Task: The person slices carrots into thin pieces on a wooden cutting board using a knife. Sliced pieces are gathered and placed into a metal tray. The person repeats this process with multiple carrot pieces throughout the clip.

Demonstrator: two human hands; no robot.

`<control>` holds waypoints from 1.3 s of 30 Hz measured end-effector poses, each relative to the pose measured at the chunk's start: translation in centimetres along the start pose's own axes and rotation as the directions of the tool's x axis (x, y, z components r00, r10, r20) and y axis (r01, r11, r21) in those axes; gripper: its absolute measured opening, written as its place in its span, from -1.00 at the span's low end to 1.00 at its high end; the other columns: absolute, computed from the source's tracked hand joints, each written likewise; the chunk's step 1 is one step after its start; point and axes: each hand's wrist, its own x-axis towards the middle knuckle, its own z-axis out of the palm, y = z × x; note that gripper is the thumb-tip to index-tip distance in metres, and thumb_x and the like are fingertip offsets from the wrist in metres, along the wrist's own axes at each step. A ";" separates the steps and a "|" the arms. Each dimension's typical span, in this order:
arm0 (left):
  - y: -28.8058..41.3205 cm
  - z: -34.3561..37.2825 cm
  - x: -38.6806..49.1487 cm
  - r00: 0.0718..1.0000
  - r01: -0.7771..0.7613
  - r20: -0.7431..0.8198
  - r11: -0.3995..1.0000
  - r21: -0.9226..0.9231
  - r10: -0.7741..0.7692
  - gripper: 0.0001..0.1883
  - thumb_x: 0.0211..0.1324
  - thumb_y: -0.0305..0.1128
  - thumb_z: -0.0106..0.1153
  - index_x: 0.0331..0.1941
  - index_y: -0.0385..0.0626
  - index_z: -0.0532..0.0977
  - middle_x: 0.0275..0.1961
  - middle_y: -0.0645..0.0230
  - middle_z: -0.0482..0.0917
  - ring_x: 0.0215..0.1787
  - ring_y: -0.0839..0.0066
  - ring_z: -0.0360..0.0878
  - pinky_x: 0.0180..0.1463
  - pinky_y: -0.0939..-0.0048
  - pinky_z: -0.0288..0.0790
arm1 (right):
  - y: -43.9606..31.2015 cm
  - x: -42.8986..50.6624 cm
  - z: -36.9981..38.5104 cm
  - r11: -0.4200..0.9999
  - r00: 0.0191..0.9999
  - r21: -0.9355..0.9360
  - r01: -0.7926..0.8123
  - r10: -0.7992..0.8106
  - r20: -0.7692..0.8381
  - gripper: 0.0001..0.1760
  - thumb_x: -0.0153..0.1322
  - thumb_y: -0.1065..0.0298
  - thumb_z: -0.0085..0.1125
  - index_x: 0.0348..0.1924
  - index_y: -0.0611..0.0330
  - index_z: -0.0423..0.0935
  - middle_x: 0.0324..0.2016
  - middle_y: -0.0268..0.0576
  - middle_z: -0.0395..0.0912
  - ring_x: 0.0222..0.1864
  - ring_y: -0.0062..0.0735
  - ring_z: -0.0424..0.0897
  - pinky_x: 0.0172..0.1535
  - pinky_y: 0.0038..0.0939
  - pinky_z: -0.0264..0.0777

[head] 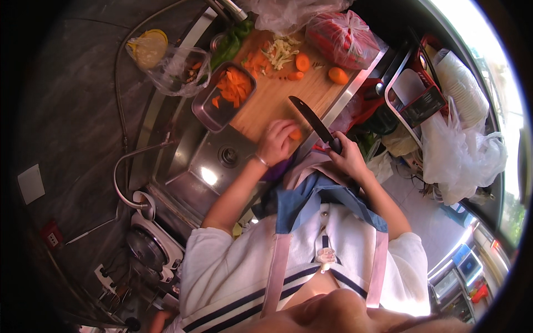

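My left hand [278, 140] rests at the near end of a wooden cutting board [275, 100], its fingers over a piece of carrot [295, 134]. In my right hand [349, 156] is the handle of a kitchen knife [312, 118]; the dark blade points away over the board's right edge. A metal tray [204, 110] at the board's left side holds sliced carrot [234, 86]. Further up the board lie more carrot slices [256, 62], pale shredded vegetable pieces [281, 50], a carrot chunk [302, 61] and another chunk [338, 75].
A steel sink [200, 168] is left of my left hand. Green peppers [233, 43] and a plastic bag of red vegetables [345, 39] border the board's far end. A bag of scraps [179, 73] hangs by the tray. White plastic bags [462, 154] and stacked cups [462, 89] stand right.
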 end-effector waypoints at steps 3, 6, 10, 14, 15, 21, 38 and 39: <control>0.8 0.6 -1.6 0.980 0.197 -0.032 0.980 -0.025 -0.198 -0.72 -0.07 -0.50 0.30 -0.19 -0.08 0.55 -0.15 0.23 0.56 -0.04 0.13 0.52 0.03 0.21 0.42 | -0.3 -0.4 -0.2 0.995 0.999 -0.091 0.032 -0.029 0.032 -0.65 0.29 0.37 0.26 -0.11 0.22 0.41 -0.44 0.20 0.59 -0.31 0.26 0.59 -0.26 -0.02 0.45; 1.2 1.6 -2.7 0.976 0.212 -0.040 0.977 -0.007 -0.212 -0.75 -0.08 -0.42 0.39 -0.28 -0.08 0.54 -0.24 0.23 0.51 -0.11 0.14 0.51 -0.02 0.18 0.42 | -1.1 -1.2 -0.5 0.984 0.996 -0.159 0.076 -0.067 0.064 -0.64 0.29 0.36 0.26 -0.09 0.20 0.40 -0.43 0.21 0.60 -0.30 0.27 0.59 -0.25 0.03 0.46; -0.2 2.7 -2.7 0.980 0.185 -0.080 0.982 0.043 -0.181 -0.75 -0.14 -0.38 0.38 -0.32 -0.10 0.55 -0.19 0.19 0.49 -0.09 0.10 0.48 -0.03 0.14 0.40 | -2.1 -2.0 -0.6 0.968 0.991 -0.225 0.111 -0.090 0.102 -0.66 0.30 0.35 0.25 -0.10 0.16 0.42 -0.42 0.20 0.61 -0.30 0.24 0.60 -0.24 0.04 0.48; -1.4 2.8 -2.3 0.980 0.174 -0.113 0.981 0.088 -0.163 -0.76 -0.18 -0.43 0.32 -0.33 -0.14 0.55 -0.18 0.11 0.49 -0.07 0.03 0.46 -0.01 0.08 0.36 | -2.7 -2.2 -0.2 0.937 0.991 -0.328 0.119 -0.091 0.101 -0.66 0.31 0.34 0.25 -0.10 0.16 0.38 -0.43 0.17 0.61 -0.32 0.25 0.60 -0.25 0.07 0.47; -1.4 2.8 -2.0 0.979 0.170 -0.128 0.981 0.092 -0.158 -0.76 -0.18 -0.44 0.31 -0.33 -0.15 0.55 -0.18 0.09 0.49 -0.06 0.02 0.45 0.00 0.06 0.36 | -2.7 -2.2 -0.1 0.927 0.990 -0.355 0.122 -0.088 0.110 -0.65 0.31 0.33 0.25 -0.11 0.17 0.37 -0.43 0.16 0.60 -0.32 0.25 0.60 -0.26 0.07 0.47; -1.3 2.3 -0.4 0.988 0.087 -0.135 0.993 0.073 -0.077 -0.70 -0.20 -0.39 0.34 -0.27 -0.15 0.58 -0.16 0.10 0.50 -0.06 0.04 0.46 0.00 0.12 0.41 | -3.6 -2.6 0.1 0.905 0.989 -0.412 0.102 -0.048 0.139 -0.59 0.29 0.31 0.27 -0.12 0.22 0.29 -0.44 0.17 0.60 -0.33 0.26 0.59 -0.29 0.09 0.45; -0.8 2.1 0.8 0.982 0.152 -0.117 0.988 0.029 -0.148 -0.69 -0.23 -0.43 0.33 -0.27 -0.12 0.58 -0.21 0.14 0.51 -0.10 0.07 0.46 -0.03 0.16 0.42 | -4.1 -2.2 -0.5 0.915 0.978 -0.399 0.063 0.022 0.206 -0.58 0.33 0.35 0.23 -0.05 0.25 0.26 -0.45 0.22 0.58 -0.35 0.28 0.59 -0.30 0.08 0.46; -0.8 2.1 0.8 0.982 0.155 -0.112 0.988 0.019 -0.152 -0.69 -0.23 -0.43 0.33 -0.28 -0.12 0.57 -0.21 0.14 0.51 -0.10 0.07 0.46 -0.03 0.16 0.41 | -3.9 -2.2 -0.4 0.916 0.979 -0.397 0.064 0.019 0.202 -0.58 0.33 0.34 0.23 -0.06 0.25 0.26 -0.46 0.22 0.58 -0.35 0.28 0.59 -0.30 0.07 0.47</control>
